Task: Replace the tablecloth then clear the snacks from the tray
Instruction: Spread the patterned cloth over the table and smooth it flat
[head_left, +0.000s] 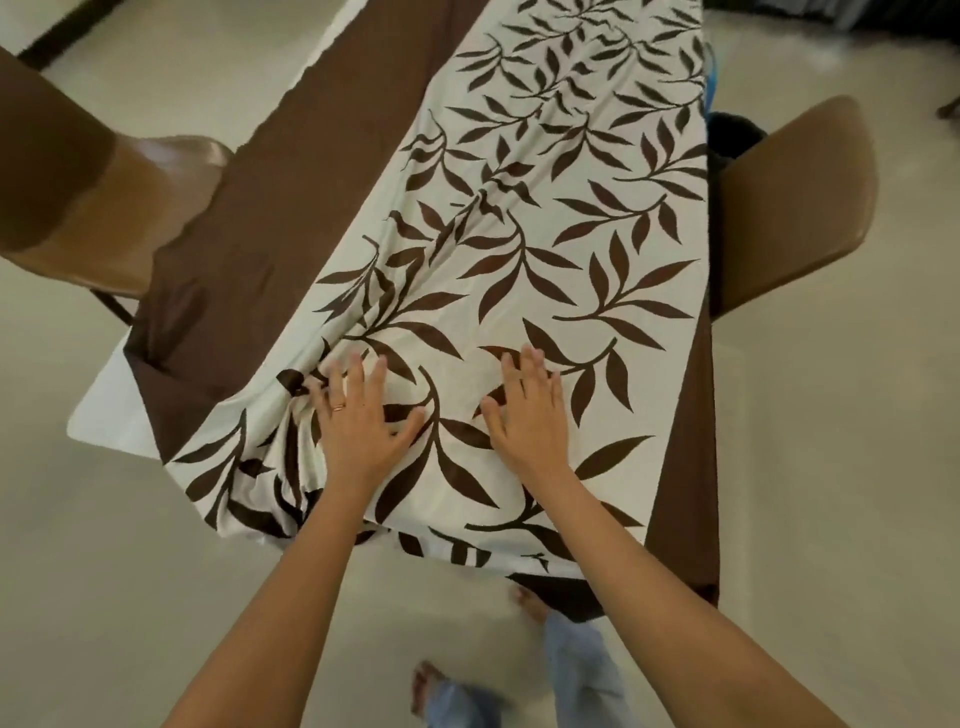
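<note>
While the person stood at the end of the worktop (104, 410), both hands pressed flat on the cream leaf-print tablecloth (545, 249). The left hand (363, 426) had its fingers (357, 371) spread, with cloth bunched in folds just left of them. The right hand (527, 415) lay beside it, fingers loosely spread and thumb out. A brown undercloth (291, 171) showed well left of the fingers and again to their right.

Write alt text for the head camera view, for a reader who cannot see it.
The left hand and right hand press flat with spread fingers on a cream tablecloth with brown leaves, laid askew over a plain brown cloth on a white table. The fabric bunches beside the left hand; a brown chair stands on the right.
</note>
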